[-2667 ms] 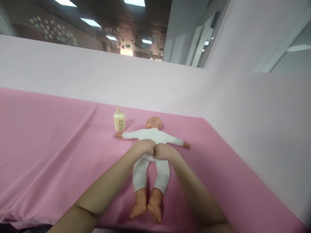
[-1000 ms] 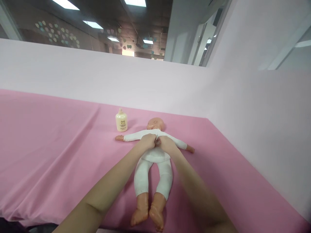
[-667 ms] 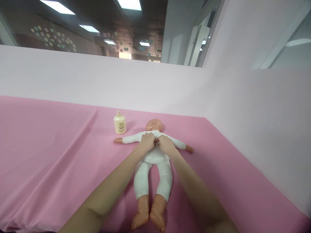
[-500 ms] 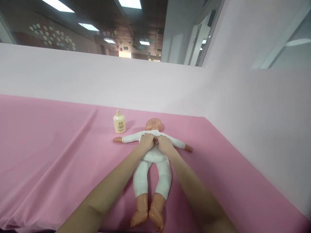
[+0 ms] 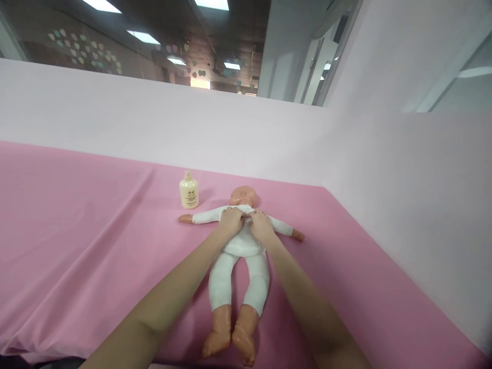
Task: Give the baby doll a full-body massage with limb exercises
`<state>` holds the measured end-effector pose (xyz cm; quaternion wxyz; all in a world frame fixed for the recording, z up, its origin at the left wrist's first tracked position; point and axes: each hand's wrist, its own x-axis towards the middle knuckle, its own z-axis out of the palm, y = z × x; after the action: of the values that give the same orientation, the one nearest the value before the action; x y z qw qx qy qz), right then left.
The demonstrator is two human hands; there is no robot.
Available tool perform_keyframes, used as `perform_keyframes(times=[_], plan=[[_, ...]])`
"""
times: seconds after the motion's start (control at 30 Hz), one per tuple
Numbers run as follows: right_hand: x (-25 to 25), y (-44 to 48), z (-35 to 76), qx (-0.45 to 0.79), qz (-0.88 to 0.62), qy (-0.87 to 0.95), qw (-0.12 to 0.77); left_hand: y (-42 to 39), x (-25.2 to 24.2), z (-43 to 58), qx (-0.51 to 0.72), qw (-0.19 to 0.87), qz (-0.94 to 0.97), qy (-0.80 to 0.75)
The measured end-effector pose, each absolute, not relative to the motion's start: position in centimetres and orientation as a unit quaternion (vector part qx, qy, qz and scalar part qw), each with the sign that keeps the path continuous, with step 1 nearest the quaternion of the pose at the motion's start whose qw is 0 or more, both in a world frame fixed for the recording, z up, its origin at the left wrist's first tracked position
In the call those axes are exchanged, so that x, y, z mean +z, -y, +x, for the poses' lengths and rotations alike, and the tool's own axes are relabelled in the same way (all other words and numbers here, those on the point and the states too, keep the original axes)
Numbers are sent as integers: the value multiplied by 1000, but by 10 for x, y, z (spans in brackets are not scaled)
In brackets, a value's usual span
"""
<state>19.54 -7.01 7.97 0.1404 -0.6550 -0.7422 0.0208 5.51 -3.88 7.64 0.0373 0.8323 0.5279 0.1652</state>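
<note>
A baby doll (image 5: 244, 243) in white clothes lies on its back on the pink cover, arms spread, head toward the wall and bare feet toward me. My left hand (image 5: 231, 221) rests on the left side of its chest, fingers bent inward. My right hand (image 5: 260, 225) lies beside it on the right side of the chest. The fingertips of both hands come close together at the middle, just below the doll's neck. Whether they pinch the white cloth is too small to tell.
A cream pump bottle (image 5: 189, 192) stands left of the doll's head, behind its outstretched arm. The pink cover (image 5: 96, 230) has folds at the left. A white wall (image 5: 192, 123) with a window rises behind, and another wall (image 5: 423, 205) borders the right.
Both hands remain on the chest, with the fingers slightly more spread than before. The doll's legs have shifted slightly left in the picture, and the camera view has tilted a little.
</note>
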Motion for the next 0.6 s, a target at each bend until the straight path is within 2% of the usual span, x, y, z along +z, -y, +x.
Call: perform_keyframes(times=[0.1,0.37,0.5,0.6], plan=[[77,68,196,16,-655,741,150,34,71,55,187,21,831,-524],[73,61,203,65,-642,742,182,24,64,52,212,73,823,-522],[73,66,198,13,-655,740,150,29,68,52,203,72,812,-542],[83,75,201,30,-634,764,116,38,79,50,150,73,834,-526]])
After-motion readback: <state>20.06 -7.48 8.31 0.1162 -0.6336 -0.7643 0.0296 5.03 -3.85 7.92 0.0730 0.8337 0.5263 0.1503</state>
